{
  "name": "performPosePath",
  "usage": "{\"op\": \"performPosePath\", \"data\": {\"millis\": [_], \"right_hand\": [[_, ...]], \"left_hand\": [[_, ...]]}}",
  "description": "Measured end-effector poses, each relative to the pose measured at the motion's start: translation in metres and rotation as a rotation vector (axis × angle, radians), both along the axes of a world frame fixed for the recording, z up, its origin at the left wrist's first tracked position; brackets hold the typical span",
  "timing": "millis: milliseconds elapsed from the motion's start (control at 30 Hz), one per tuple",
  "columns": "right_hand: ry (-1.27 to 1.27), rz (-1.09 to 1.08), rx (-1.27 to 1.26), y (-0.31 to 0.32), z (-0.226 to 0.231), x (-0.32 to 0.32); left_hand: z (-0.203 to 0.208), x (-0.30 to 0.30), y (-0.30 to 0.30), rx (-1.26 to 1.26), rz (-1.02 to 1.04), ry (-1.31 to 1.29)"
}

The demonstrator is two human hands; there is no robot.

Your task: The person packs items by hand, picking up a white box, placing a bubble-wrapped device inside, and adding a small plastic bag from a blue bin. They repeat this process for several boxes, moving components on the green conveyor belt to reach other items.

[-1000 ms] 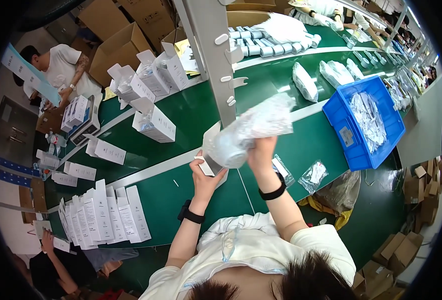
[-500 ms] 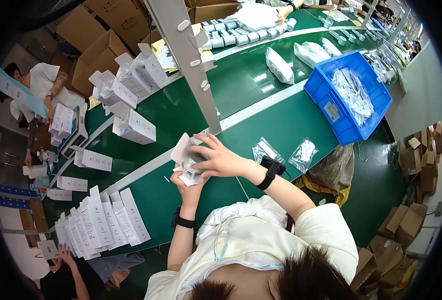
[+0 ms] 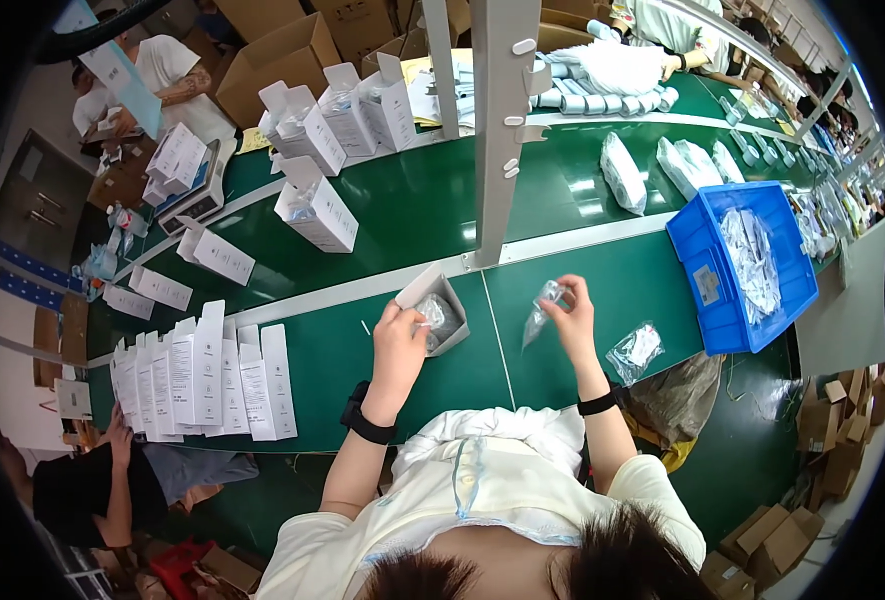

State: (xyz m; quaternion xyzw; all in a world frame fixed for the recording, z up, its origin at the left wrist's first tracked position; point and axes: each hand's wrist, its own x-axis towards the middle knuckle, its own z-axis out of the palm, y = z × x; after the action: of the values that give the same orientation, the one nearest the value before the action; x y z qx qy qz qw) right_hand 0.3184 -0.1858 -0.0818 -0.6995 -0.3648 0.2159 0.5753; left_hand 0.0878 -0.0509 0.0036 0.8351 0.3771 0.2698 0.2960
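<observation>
Head view, left hand: at the centre of the frame, the left hand (image 3: 396,350) is closed on the left side of an open white box (image 3: 454,337), fingers curled at the rim.
Open white box: tilted, one flap raised toward the upper left; a clear-wrapped item (image 3: 435,312) sits inside, close to the left fingers.
Right hand: right of centre, the right hand (image 3: 579,325) pinches a small clear bag (image 3: 537,320) between thumb and fingertips; the bag hangs toward the lower left, apart from the box. Its contents cannot be made out.
Nearby items: a second small bag (image 3: 636,352) lies right of the right hand; beyond it, at right, is a blue bin (image 3: 711,312) of white packets (image 3: 751,262).
Obstruction: a grey post (image 3: 498,140) rises behind the box at top centre.
Cartons: a row of white cartons (image 3: 203,380) at lower left; open upright white boxes (image 3: 318,218) at upper left.
Surface: green table (image 3: 333,395), crossed by a pale rail (image 3: 558,242).
Room: co-workers at upper left, lower left and upper right; cardboard boxes (image 3: 768,535) at lower right.
</observation>
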Motion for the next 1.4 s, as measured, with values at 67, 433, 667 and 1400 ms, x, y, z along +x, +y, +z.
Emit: {"op": "performPosePath", "data": {"millis": [67, 433, 667, 1400], "right_hand": [[0.274, 0.059, 0.544, 0.027, 0.056, -0.039], [-0.913, 0.571, 0.206, 0.071, 0.065, -0.086], [-0.07, 0.599, 0.211, 0.111, 0.006, -0.071], [-0.618, -0.028, 0.56, 0.099, 0.021, -0.007]], "left_hand": [[0.004, 0.001, 0.003, -0.015, 0.038, -0.007], [0.01, -0.016, 0.027, -0.267, -0.005, -0.226], [-0.028, -0.196, 0.093, 0.392, 0.431, 0.424], [-0.083, -0.034, 0.01, -0.001, 0.186, 0.662]]}}
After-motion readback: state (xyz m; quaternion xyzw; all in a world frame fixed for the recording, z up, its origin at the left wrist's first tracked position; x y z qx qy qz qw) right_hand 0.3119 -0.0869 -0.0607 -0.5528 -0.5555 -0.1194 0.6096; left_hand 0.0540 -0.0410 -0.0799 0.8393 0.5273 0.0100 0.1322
